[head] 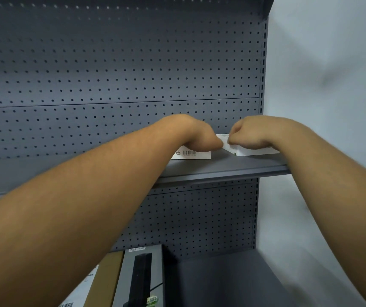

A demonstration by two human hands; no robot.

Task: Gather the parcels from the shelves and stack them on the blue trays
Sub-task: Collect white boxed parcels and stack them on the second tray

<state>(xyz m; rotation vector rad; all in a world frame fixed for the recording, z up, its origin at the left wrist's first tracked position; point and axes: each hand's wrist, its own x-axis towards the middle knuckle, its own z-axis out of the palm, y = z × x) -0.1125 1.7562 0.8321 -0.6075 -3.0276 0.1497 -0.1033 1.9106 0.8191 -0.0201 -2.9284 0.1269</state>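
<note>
Two flat white parcels lie on the grey upper shelf. My left hand rests curled on top of the left white parcel, which shows a barcode on its front. My right hand is curled over the right white parcel, with fingers at its left end. The fingers of both hands are bent down behind the parcels and mostly hidden. No blue tray is in view.
A grey pegboard back panel stands behind the shelf. On the lower shelf lie a grey box with a black strip, a brown box and a white box with a barcode. A pale wall borders the right.
</note>
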